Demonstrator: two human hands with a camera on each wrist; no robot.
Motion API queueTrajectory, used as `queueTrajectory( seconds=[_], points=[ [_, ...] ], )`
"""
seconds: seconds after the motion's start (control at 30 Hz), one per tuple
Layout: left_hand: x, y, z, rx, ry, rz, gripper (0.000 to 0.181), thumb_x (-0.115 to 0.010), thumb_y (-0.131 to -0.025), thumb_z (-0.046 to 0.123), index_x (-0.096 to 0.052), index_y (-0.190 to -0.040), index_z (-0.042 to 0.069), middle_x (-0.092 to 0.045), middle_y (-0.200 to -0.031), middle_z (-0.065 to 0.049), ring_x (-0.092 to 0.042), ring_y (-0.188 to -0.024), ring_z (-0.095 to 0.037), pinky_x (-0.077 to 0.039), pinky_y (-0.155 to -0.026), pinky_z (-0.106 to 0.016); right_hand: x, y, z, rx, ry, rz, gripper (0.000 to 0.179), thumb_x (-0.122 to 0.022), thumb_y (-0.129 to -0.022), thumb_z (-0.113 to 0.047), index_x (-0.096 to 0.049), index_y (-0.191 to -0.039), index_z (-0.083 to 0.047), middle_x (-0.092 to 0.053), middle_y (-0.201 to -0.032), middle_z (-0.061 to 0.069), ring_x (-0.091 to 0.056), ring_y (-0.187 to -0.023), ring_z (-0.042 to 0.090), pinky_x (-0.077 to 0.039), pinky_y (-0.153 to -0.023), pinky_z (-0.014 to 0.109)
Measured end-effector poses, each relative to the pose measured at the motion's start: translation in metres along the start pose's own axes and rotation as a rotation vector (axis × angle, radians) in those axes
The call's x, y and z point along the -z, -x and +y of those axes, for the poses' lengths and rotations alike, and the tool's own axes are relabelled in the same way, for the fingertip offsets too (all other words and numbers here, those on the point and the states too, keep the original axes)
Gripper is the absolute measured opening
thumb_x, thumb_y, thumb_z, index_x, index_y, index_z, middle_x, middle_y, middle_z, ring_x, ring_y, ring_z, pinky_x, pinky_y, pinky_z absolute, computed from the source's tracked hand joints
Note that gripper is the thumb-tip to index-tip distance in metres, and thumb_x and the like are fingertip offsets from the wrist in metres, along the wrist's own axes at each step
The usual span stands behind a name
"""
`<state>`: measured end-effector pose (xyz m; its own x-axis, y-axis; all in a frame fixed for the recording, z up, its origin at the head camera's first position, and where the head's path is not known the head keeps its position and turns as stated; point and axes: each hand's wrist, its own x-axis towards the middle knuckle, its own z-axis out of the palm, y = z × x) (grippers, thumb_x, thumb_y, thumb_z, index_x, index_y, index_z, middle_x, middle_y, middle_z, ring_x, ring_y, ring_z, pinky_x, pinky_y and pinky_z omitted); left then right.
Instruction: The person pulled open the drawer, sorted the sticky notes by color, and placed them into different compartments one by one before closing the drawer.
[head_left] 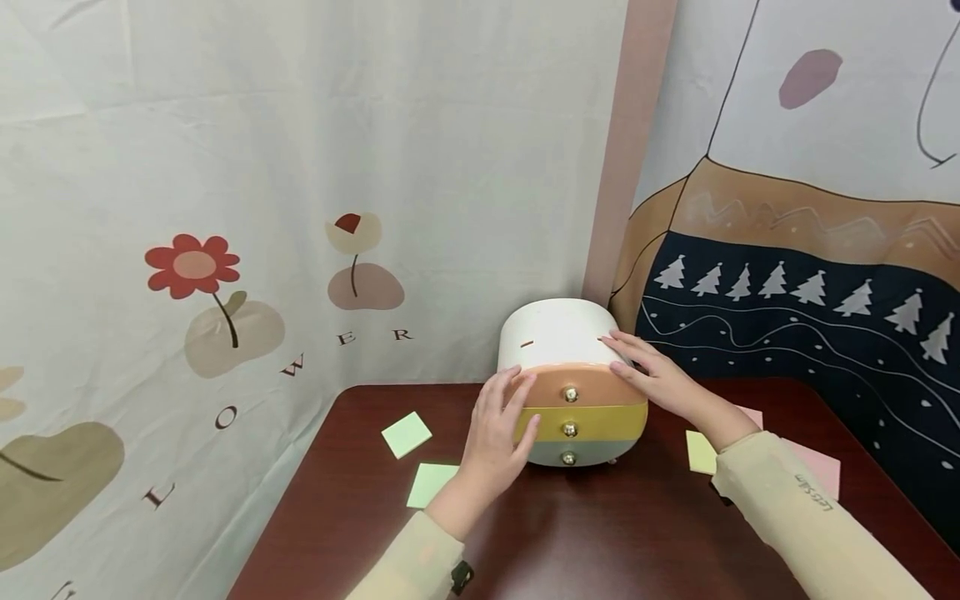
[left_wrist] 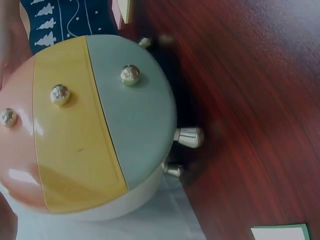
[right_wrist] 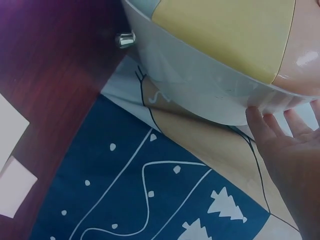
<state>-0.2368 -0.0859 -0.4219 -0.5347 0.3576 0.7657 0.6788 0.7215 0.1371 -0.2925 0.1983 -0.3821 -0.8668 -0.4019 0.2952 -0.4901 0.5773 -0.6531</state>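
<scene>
Drawer box (head_left: 566,333) is sitting on the table (head_left: 600,533), toward the back edge, drawers (head_left: 607,425) stacking three high, knobs (head_left: 570,429) facing me. My left hand (head_left: 495,425) is lying at its front left edge; my right hand (head_left: 663,379) is resting against its right side. Two notes (head_left: 407,434) are lying left of the box, one farther back. More notes (head_left: 701,452) are lying right, around my right sleeve (head_left: 795,500). Curtain (head_left: 450,167) is hanging behind; another cloth (head_left: 750,292) is hanging along the right side.

Room over table (head_left: 600,533) at front of cabinet (head_left: 581,375) — left hand (head_left: 495,433) bars left side, right hand (head_left: 663,382) right; cloth (head_left: 480,167) close behind.
</scene>
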Motion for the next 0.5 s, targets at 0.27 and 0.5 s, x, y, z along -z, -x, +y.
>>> queueTrajectory(
  seconds=[0.27,0.5],
  points=[
    [-0.006,-0.003,0.017,-0.075,-0.057,0.100,0.057,-0.071,-0.078,0.017,-0.054,-0.132,0.016,-0.049,-0.132,-0.008,-0.046,-0.124,-0.027,-0.045,-0.093,-0.040,-0.001,0.001,-0.001,-0.036,0.009,0.002,0.053,-0.049,-0.099,-0.034,-0.039,-0.146,-0.012,-0.026,-0.155,0.014,-0.021,-0.141,0.040,-0.021,-0.107,0.066],
    [-0.015,-0.004,0.032,-0.013,-0.067,0.146,0.049,-0.073,-0.075,0.015,-0.062,-0.123,0.016,-0.057,-0.113,-0.001,-0.056,-0.101,-0.018,-0.051,-0.072,-0.028,-0.001,0.001,-0.001,-0.055,0.005,0.004,0.054,-0.050,-0.098,-0.036,-0.040,-0.145,-0.013,-0.027,-0.154,0.013,-0.022,-0.141,0.039,-0.021,-0.107,0.066]
  ],
)
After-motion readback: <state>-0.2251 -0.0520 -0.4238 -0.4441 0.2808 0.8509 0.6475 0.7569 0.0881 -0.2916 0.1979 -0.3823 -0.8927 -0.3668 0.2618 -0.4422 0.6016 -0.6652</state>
